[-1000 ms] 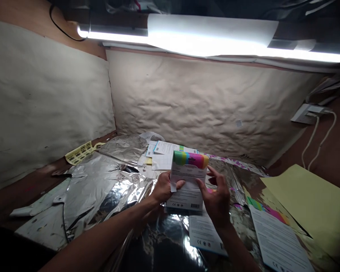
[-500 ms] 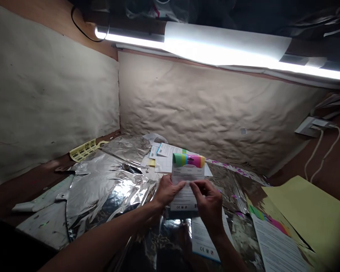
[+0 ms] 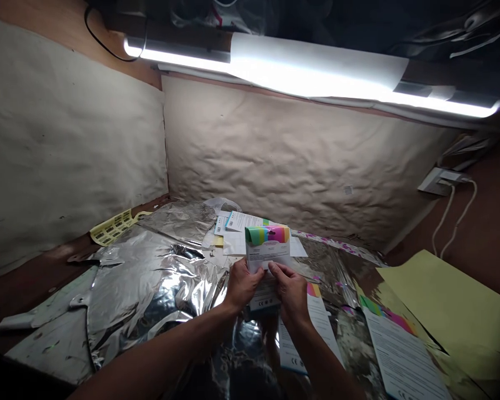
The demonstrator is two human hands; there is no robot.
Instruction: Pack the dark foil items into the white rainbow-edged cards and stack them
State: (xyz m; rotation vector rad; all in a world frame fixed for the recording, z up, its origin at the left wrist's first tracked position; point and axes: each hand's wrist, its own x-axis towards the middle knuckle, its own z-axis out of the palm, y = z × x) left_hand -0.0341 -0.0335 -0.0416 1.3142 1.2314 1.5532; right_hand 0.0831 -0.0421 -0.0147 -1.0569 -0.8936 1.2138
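Note:
A white printed packet point(image 3: 270, 253) with a rainbow-coloured top and a hang hole stands upright between my hands, its text side facing me. My left hand point(image 3: 242, 282) grips its left edge, with the thumb lying across the front. From the right, my right hand point(image 3: 290, 289) closes on the same packet, its thumb on the front near the other thumb. The fingers behind the packet are hidden. Below my right forearm lies a similar packet point(image 3: 289, 347), partly covered by the arm.
Shiny silver film point(image 3: 145, 283) covers the table. Another packet point(image 3: 404, 355) lies at the right beside yellow sheets point(image 3: 458, 300). More printed cards point(image 3: 244, 221) lie at the back, and a yellow label sheet point(image 3: 112, 228) is at the left. A tube light point(image 3: 308, 83) hangs overhead.
My right hand has shifted from a fingertip pinch at the packet's front to a fuller hold on its right side. The packet tilts slightly, and the view has turned a little right.

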